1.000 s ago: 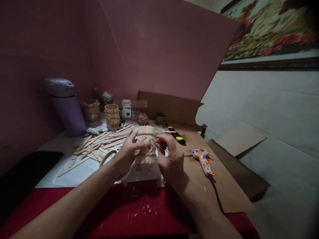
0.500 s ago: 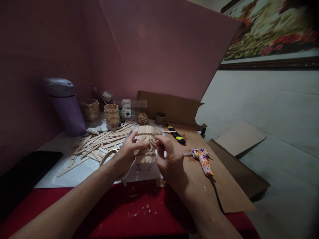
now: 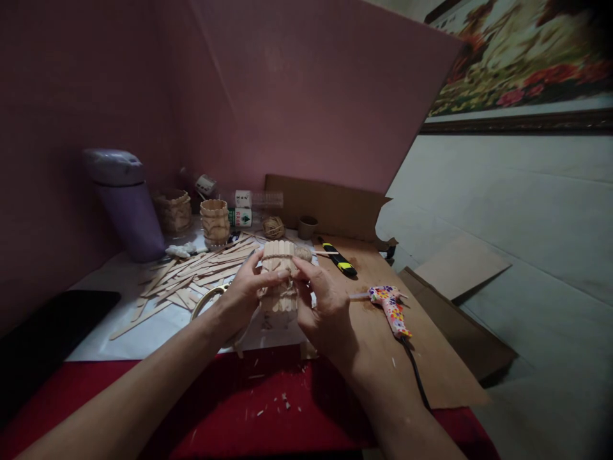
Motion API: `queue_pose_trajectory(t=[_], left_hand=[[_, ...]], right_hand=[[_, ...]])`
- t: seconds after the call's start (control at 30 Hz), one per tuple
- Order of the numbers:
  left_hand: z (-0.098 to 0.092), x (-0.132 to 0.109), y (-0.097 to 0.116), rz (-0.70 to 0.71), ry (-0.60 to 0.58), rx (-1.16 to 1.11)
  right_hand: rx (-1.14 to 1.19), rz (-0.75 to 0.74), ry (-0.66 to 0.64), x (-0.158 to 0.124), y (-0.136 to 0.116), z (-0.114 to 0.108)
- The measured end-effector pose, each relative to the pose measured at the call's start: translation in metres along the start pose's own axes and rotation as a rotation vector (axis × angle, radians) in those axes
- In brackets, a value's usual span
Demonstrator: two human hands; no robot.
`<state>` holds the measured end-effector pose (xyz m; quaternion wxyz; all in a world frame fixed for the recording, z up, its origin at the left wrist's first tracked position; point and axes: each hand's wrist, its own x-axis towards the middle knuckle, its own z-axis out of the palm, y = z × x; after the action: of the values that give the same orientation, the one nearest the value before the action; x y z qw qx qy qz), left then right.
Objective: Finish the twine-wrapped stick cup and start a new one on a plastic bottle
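The left hand point(image 3: 245, 287) is partly closed around the left side of a wooden cup point(image 3: 278, 263) at the centre of the frame, its thumb laid across the front. The grip appears firm. The right hand point(image 3: 325, 310) is at the cup's right side, thumb and fingers bent and drawn close together, fingertips touching the cup near its upper edge. Whether those fingertips are closed on a cord or only rest against the wall cannot be told.

The cup is held with its scalloped upper edge toward the top of the frame. Its wall consists of pale flat sticks set side by side, rounded ends forming the edge. A band of cord circles the wall below that edge; further raised cord crosses the middle, partly hidden by the left thumb. Clear material shows below the lower edge, too dim to identify.

Loose sticks point(image 3: 201, 271) lie in a heap left of centre. A utility knife point(image 3: 338, 257) and a flower-patterned glue gun point(image 3: 390, 310) lie right of centre on a brown board point(image 3: 431, 377). Small pale scraps point(image 3: 286, 404) are scattered on red cloth point(image 3: 215, 415) at lower centre.
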<state>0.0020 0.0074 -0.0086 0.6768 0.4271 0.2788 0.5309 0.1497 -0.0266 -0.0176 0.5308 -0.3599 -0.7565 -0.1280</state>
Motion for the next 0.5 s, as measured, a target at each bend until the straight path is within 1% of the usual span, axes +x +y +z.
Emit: queue_pose_trajectory(t=[0.13, 0.33, 0.5], left_hand=[[0.0023, -0.0011, 0.0005, 0.036, 0.012, 0.011], [0.0017, -0.0028, -0.0004, 0.041, 0.045, 0.023], [0.0044, -0.0034, 0.003, 0.021, 0.073, 0.024]], right_hand=[[-0.052, -0.019, 0.004, 0.0, 0.0005, -0.0004], [-0.052, -0.049, 0.015, 0.0005, -0.0009, -0.0011], [-0.077, -0.066, 0.019, -0.0011, 0.0002, 0.0028]])
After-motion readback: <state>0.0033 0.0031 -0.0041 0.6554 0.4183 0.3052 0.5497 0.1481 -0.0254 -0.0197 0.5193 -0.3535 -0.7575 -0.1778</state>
